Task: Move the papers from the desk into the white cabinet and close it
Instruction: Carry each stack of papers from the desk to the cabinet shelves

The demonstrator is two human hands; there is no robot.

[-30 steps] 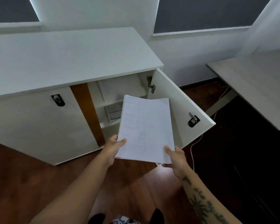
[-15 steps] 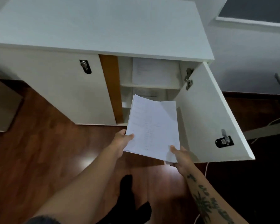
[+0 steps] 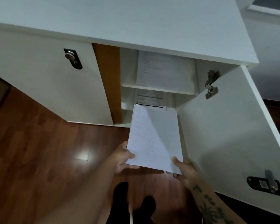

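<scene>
Both hands hold a stack of white papers [image 3: 153, 138] by its near corners: my left hand [image 3: 122, 157] at the left corner, my right hand [image 3: 184, 170] at the right. The stack's far edge reaches the mouth of the white cabinet [image 3: 136, 25], in front of the lower compartment. The right door [image 3: 229, 135] stands wide open. Inside, a sheet [image 3: 165, 70] leans at the back of the upper shelf [image 3: 157, 88], and printed papers [image 3: 149, 98] lie on the level below.
The left cabinet door [image 3: 47, 75] is closed, with a black lock plate [image 3: 72, 58]. An orange-brown divider strip [image 3: 110, 81] separates the two sides. The open door carries a hinge [image 3: 211, 84] and a latch [image 3: 265, 185]. Dark wooden floor [image 3: 39, 151] lies below, with my feet [image 3: 132, 206].
I have stepped closer and lowered my view to the cabinet. The paper stack has moved forward toward the open lower compartment, still held in both hands.
</scene>
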